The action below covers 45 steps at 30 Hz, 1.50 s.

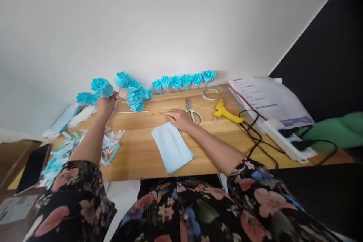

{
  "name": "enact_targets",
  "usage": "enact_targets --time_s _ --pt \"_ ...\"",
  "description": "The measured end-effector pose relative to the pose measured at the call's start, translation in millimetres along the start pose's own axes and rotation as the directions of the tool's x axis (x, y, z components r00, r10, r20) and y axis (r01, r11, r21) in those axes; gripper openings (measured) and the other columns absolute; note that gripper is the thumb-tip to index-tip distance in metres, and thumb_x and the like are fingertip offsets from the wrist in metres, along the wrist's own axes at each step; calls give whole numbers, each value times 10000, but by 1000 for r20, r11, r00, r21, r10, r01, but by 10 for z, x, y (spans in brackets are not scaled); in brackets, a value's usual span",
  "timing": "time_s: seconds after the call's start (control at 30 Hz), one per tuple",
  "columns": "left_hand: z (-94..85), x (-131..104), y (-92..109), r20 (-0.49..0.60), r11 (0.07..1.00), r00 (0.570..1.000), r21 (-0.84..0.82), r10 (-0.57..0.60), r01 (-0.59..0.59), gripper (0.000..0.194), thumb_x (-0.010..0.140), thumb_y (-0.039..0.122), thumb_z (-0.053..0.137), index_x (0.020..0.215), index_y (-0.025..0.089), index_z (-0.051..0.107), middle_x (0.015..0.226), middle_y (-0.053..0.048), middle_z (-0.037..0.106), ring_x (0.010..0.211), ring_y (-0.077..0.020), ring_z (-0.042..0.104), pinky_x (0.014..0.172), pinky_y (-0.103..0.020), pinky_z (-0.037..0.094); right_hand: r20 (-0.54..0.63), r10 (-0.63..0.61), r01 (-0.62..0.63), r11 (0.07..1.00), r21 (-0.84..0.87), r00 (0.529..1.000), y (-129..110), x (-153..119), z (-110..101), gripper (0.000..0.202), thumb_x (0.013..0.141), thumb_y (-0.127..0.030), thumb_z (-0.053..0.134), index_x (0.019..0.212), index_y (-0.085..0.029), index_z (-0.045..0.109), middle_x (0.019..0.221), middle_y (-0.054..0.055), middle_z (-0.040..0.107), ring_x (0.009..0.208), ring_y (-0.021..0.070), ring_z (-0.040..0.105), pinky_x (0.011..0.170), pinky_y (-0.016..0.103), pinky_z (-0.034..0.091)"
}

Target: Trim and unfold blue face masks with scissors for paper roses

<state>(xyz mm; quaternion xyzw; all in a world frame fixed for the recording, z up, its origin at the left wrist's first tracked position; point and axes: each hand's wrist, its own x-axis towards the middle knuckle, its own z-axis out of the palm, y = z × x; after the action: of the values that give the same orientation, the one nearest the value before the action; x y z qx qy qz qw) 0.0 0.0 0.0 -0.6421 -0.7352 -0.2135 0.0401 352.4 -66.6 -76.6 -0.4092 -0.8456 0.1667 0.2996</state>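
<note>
At the left of the table my left hand (106, 106) is closed at the base of a blue paper flower (101, 87), its head showing above my fingers. More blue paper flowers (135, 94) on thin sticks lie in a cluster just right of that hand. My right hand (180, 119) rests with fingers extended and low at the top end of a stack of light blue paper sheets (172, 148). Behind its wrist lie scissors (195, 116) with pale handles, blades pointing away from me. A thin stick (132, 112) lies between my two hands.
Several blue flowers (176, 82) line the wall. Right: a tape roll (211, 94), a yellow glue gun (226, 112), black cords, a power strip (289, 141) and papers (266, 96). Left: paper scraps (64, 151), a folded blue paper bundle (62, 121) and a dark phone-like slab (33, 168).
</note>
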Motion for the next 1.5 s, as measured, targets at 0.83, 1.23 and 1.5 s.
enact_targets --time_s 0.83,1.23,1.5 --pt "-232 444 47 48 961 986 236 -158 142 397 943 372 397 1082 149 694 1099 -170 682 1040 -337 595 741 -351 388 13 20 -20 1000 -20 1000 -31 -17 -34 300 943 -183 518 1152 -254 721 1125 25 745 1044 167 678 862 273 493" --pt "-81 471 -22 203 961 961 240 -187 136 428 959 352 427 1271 131 619 1199 -167 650 1021 -269 569 726 -313 340 45 35 -34 999 -23 998 -55 -13 -46 304 949 -189 510 1160 -250 720 1142 28 742 1080 161 669 880 260 490" --pt "-166 398 -51 201 975 965 178 -166 131 463 958 383 483 1339 133 563 1102 -100 644 945 -214 525 749 -284 333 36 19 -19 1000 -21 999 -56 -19 -50 299 949 -188 510 1153 -245 722 1158 32 738 1091 174 674 886 278 496"
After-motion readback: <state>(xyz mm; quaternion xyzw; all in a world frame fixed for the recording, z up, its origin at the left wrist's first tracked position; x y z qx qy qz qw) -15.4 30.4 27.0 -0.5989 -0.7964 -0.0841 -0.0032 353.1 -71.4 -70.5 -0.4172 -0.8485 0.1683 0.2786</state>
